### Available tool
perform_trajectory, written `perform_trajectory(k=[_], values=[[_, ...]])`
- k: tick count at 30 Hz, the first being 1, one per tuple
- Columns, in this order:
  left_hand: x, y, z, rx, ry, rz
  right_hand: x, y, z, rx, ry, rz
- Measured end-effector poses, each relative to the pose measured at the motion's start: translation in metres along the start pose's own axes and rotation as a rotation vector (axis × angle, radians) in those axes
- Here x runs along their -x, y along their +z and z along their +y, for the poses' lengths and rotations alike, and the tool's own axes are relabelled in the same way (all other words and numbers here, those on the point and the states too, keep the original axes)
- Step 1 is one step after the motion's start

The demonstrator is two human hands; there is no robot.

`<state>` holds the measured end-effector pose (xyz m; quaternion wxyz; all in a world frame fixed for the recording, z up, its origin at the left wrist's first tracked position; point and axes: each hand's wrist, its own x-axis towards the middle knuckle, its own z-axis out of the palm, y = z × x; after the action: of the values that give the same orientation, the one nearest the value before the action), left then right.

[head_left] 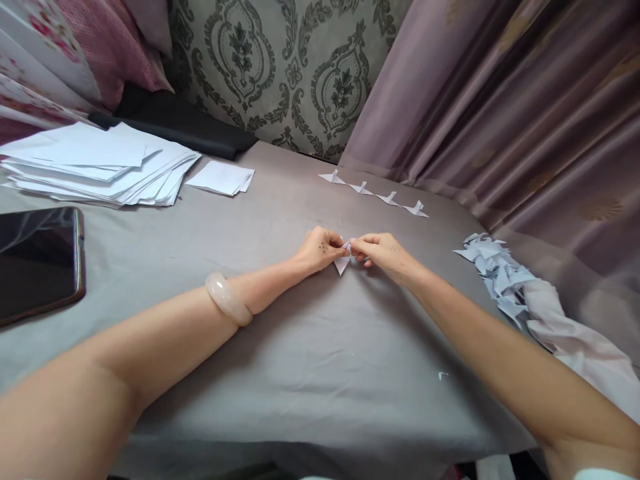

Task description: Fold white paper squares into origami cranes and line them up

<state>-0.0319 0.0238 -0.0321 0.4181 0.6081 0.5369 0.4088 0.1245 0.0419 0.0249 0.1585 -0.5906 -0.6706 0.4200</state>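
Above the middle of the table, a small folded white paper piece (342,265) is held between my two hands. My left hand (321,249) pinches it from the left, thumb towards the right. From the right, the fingertips of my right hand (379,252) close on its upper part. The fingers partly cover the paper, and one pointed end hangs down below them. Beyond my hands, several folded paper cranes (361,189) stand in a slanting row.
A pile of folded paper pieces (500,270) lies at the right beside a whitish cloth (575,333). Paper sheets (100,167) are stacked at the left, near a smaller stack of paper squares (223,177) and a phone (37,260). Curtains (500,100) border the table.
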Motion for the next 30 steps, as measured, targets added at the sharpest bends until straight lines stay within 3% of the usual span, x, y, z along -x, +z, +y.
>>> perform_trajectory(k=[15,30], values=[[0.001,-0.001,-0.001,-0.025,0.059,0.002,-0.003,-0.002,-0.001,-0.023,0.064,-0.021],[0.003,0.002,0.001,-0.424,0.236,0.078,-0.004,-0.008,-0.022,-0.002,0.224,-0.093]])
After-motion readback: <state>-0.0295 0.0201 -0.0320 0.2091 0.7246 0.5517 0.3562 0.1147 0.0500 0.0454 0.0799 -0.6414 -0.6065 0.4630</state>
